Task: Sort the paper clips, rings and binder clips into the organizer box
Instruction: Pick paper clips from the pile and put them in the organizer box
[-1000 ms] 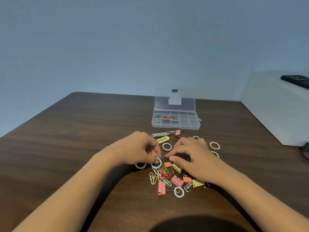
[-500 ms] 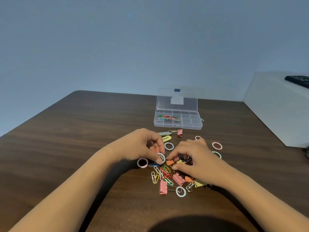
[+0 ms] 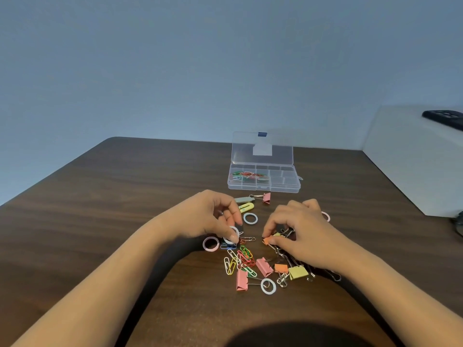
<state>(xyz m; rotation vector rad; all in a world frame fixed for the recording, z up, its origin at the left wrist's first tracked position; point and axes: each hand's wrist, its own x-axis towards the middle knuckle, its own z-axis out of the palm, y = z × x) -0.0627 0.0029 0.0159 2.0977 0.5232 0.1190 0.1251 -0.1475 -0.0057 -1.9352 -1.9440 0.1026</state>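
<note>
Head view: left hand (image 3: 213, 219), grip pinching a white ring (image 3: 235, 229); right hand (image 3: 300, 231) pinching an orange binder clip (image 3: 266, 240); organizer box (image 3: 263, 188) lies straight ahead, beyond both.

Dark device (image 3: 444, 118) on white ledge (image 3: 411, 166)

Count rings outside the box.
5: pink ring left of pile; white ring in left hand; blue ring beyond it; near white ring; half-hidden pink ring behind right hand. Others may be hidden.
</note>
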